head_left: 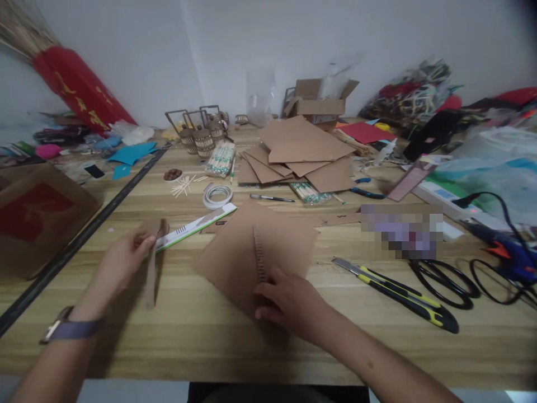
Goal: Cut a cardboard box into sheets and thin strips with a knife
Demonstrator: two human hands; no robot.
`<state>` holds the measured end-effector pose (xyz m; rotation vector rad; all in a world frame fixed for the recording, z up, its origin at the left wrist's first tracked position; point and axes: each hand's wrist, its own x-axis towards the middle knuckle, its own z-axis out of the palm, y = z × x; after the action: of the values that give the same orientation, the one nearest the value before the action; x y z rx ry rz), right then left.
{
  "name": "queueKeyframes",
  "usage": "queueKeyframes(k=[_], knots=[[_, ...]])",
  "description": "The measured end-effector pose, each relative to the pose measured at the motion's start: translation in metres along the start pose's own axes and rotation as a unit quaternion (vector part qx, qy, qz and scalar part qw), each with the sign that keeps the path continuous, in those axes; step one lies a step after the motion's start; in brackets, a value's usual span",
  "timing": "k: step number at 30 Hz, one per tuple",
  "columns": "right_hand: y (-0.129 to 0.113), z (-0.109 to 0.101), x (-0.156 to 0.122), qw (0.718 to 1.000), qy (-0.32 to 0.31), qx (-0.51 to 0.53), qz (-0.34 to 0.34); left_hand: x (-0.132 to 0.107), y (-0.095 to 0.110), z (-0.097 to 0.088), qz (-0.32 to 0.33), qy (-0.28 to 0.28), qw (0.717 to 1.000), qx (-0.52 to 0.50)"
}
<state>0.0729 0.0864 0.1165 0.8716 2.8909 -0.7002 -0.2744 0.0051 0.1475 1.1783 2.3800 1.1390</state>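
My left hand (pixel 128 254) pinches a cardboard piece (pixel 151 280), seen nearly edge-on above the left of the table. A white and green printed strip (pixel 197 225) lies just beyond it. In front of me rests a square cardboard sheet (pixel 289 240), turned corner-on. Along its middle runs a narrow cardboard strip (pixel 259 252) with its corrugated edge showing. My right hand (pixel 293 302) is closed at the strip's near end, which the fingers partly hide. To the right lies a yellow and black utility knife (pixel 398 294), blade out.
Scissors (pixel 444 282) and a blue glue gun (pixel 512 254) with its cable lie at right. Behind the sheet are a pen (pixel 272 198), a tape roll (pixel 217 196) and stacked cardboard (pixel 302 148). A large box (pixel 46 218) stands at left, beyond a black strip (pixel 100 218).
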Motion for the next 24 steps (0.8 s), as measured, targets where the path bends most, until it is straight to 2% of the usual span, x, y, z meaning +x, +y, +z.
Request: queueKeyframes(k=[2, 3, 5, 7, 10, 14, 18, 22, 24], knots=[[-0.004, -0.001, 0.001, 0.999, -0.003, -0.012, 0.033, -0.008, -0.002, 0.011, 0.066, 0.028, 0.992, 0.108], [-0.006, -0.002, 0.002, 0.998, -0.003, -0.018, 0.055, -0.014, 0.000, 0.020, 0.112, 0.024, 0.979, 0.171], [-0.006, -0.005, 0.003, 0.994, 0.001, -0.036, 0.101, -0.026, 0.006, 0.042, 0.198, -0.060, 0.951, 0.230], [-0.003, -0.007, 0.003, 0.989, 0.011, -0.048, 0.142, -0.038, 0.014, 0.064, 0.244, -0.152, 0.926, 0.245], [0.011, -0.010, -0.002, 0.983, 0.032, -0.040, 0.175, -0.055, 0.022, 0.089, 0.255, -0.195, 0.906, 0.275], [0.036, -0.015, -0.019, 0.978, 0.133, 0.057, 0.151, -0.073, 0.023, 0.106, 0.278, -0.190, 0.898, 0.284], [0.049, -0.019, -0.032, 0.950, 0.218, 0.189, 0.116, -0.092, 0.030, 0.113, 0.308, -0.159, 0.888, 0.301], [0.036, -0.021, -0.033, 0.929, 0.205, 0.296, 0.089, -0.106, 0.057, 0.112, 0.395, -0.073, 0.878, 0.260], [0.024, -0.022, -0.032, 0.928, 0.178, 0.318, 0.081, -0.111, 0.071, 0.111, 0.474, -0.043, 0.847, 0.237]])
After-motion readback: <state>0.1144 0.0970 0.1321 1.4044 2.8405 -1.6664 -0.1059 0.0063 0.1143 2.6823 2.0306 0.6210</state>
